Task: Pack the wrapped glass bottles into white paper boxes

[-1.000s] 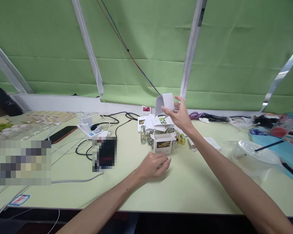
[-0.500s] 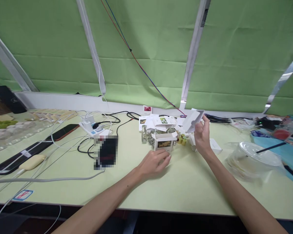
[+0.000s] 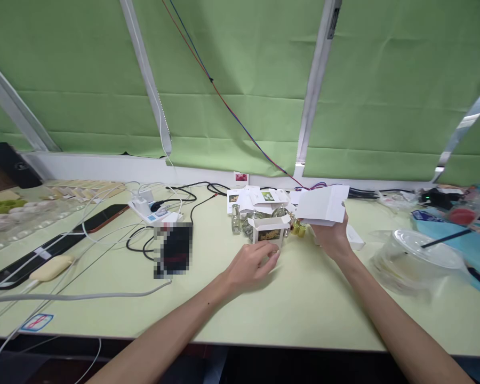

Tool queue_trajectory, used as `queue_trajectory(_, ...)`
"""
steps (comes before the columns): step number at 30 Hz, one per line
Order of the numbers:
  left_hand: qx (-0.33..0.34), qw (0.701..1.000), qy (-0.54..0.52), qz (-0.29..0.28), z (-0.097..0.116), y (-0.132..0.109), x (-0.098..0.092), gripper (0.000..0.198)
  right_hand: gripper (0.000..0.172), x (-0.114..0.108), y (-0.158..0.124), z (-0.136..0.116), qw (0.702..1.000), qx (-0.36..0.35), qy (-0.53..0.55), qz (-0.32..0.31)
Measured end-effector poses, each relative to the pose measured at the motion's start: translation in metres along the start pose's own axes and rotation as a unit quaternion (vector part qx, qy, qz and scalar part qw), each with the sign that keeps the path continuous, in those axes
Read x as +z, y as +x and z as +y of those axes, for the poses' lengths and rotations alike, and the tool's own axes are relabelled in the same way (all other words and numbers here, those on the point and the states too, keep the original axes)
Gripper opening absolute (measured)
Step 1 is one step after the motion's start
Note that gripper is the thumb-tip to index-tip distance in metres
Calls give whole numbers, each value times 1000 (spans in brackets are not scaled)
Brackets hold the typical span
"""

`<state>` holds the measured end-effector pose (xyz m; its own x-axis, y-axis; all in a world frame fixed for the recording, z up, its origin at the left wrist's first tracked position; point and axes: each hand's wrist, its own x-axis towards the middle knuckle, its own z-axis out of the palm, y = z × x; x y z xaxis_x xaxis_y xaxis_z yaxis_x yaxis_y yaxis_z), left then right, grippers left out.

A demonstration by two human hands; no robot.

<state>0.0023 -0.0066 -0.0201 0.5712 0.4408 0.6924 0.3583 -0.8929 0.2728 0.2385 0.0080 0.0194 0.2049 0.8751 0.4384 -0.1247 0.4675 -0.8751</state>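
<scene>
My left hand (image 3: 253,262) rests at the table's middle, fingers closed on the lower part of a small white carton (image 3: 269,233) with a dark flower picture and its top flaps open. My right hand (image 3: 334,236), farther right and raised, grips a folded white cardboard piece (image 3: 320,204) from behind and below, so most of its fingers are hidden. Close behind the carton are a clear glass bottle (image 3: 236,219), more glass bottles partly covered, and gold-capped vials (image 3: 300,229). White picture cards (image 3: 269,197) lie in a pile behind them.
A lidded plastic cup (image 3: 420,261) with a black straw stands at right beside a blue sheet (image 3: 444,237). At left are a phone-like blurred dark object (image 3: 176,249), a power strip (image 3: 154,212), white cables and a yellow computer mouse (image 3: 53,267). Black cables run along the wall.
My right hand has turned the white cardboard piece, so its broad flat side now faces me, and it sits slightly lower. My left hand and the carton have barely moved.
</scene>
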Motion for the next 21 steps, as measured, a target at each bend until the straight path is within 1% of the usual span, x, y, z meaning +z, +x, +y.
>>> queue_trajectory(3, 23, 999, 1, 42, -1, 1, 1, 16, 73, 0, -5, 1, 1000, -3, 6, 13)
queue_trajectory(5, 48, 995, 8, 89, -2, 2, 1, 11, 73, 0, -10, 1, 1000, -23, 1, 19)
queue_trajectory(7, 68, 987, 17, 142, -2, 4, 1, 5, 80, 2, -16, -2, 998, -65, -15, 10)
queue_trajectory(8, 75, 983, 20, 167, -2, 5, 0, 6, 86, 4, -19, -4, 995, -92, -29, 2)
queue_trajectory(10, 81, 976, 19, 202, -1, 8, -2, 18, 94, 7, -24, -7, 988, -143, -62, -13)
queue_trajectory(13, 91, 971, 4, 221, 1, 12, -6, 40, 97, 11, -29, -10, 978, -169, -117, -42)
queue_trajectory(16, 86, 970, 4, 225, 1, 13, -7, 58, 100, 10, -33, -8, 967, -186, -157, -78)
queue_trajectory(18, 87, 971, 13, 224, 1, 13, -7, 66, 101, 8, -35, -5, 958, -207, -172, -97)
queue_trajectory(21, 91, 972, 31, 216, 2, 13, -8, 69, 100, 8, -39, -4, 947, -232, -188, -120)
